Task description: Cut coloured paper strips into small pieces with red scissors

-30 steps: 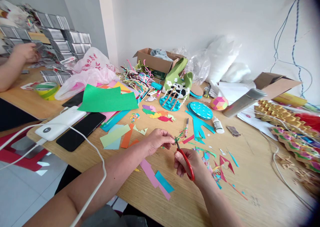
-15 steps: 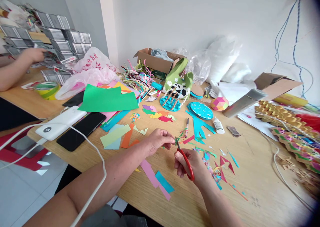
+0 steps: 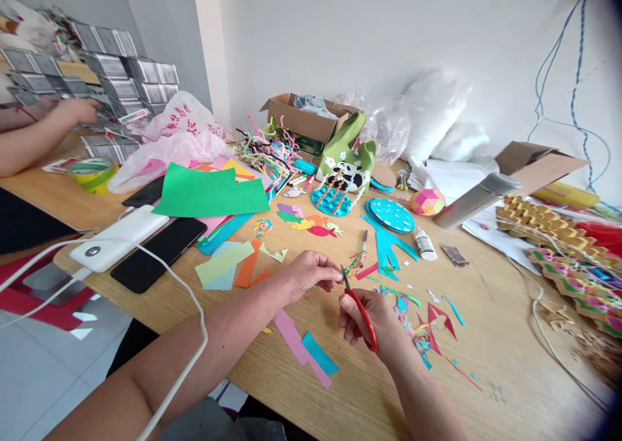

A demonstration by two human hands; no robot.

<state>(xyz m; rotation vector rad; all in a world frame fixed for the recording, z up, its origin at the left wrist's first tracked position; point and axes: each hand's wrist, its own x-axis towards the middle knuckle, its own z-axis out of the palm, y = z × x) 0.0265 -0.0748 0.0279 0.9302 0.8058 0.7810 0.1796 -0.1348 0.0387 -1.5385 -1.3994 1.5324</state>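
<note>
Red scissors (image 3: 365, 321) in right hand (image 3: 386, 321), points close to left hand (image 3: 306, 278)

Handles wrapped by right fingers and thumb, blades angled up and leftward above the table (image 3: 359, 395). Left thumb and forefinger pinched narrow at the blade tips; contents too small to tell. Just beyond, a pen (image 3: 363, 247) and a red strip (image 3: 366, 271). Close in at the right wrist, crowding that side: paper scraps (image 3: 432, 327). Nearer than the left hand, pink strips (image 3: 290, 337).

Farther out, paper fish (image 3: 321, 232), turquoise discs (image 3: 389, 215) and a glue bottle (image 3: 426, 245). Widest room for moving: open wood from scraps and right forearm out to the right-hand cable (image 3: 535, 311). Tighter leftward: near edge running beneath the left forearm to a rounded corner, beside phone (image 3: 160, 260) and power bank (image 3: 119, 237). Well apart at upper left, another person's hand (image 3: 80, 111).
</note>
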